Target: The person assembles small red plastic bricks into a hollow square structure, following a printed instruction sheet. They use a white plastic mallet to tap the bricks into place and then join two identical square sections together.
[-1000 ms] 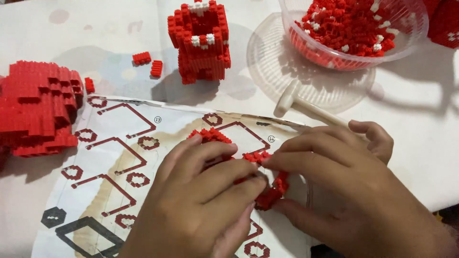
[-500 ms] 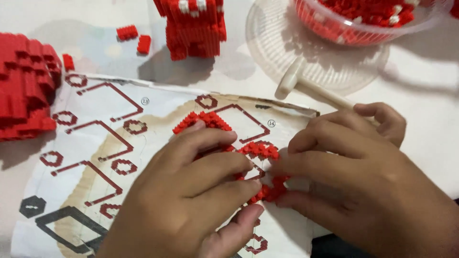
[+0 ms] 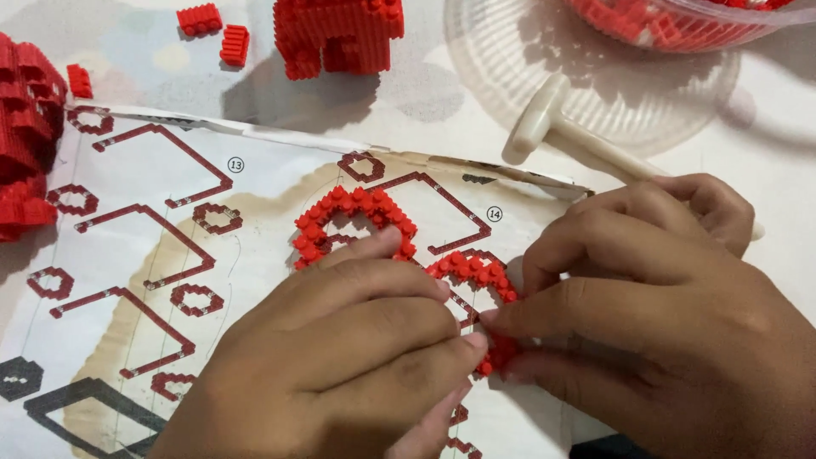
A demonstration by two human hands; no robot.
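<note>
Red brick ring (image 3: 476, 276) pinched between left hand (image 3: 340, 365) and right hand (image 3: 671, 323).

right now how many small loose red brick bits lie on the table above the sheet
3: two lie side by side left of the red tower, and one sits by the big red build at the left edge. Others may be hidden.

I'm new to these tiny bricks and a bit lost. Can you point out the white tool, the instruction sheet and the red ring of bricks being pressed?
white tool (image 3: 544, 119), head view, on its round flat end.
instruction sheet (image 3: 153, 170), head view, on a bare printed part.
red ring (image 3: 353, 204), head view, on its top arc.
</note>
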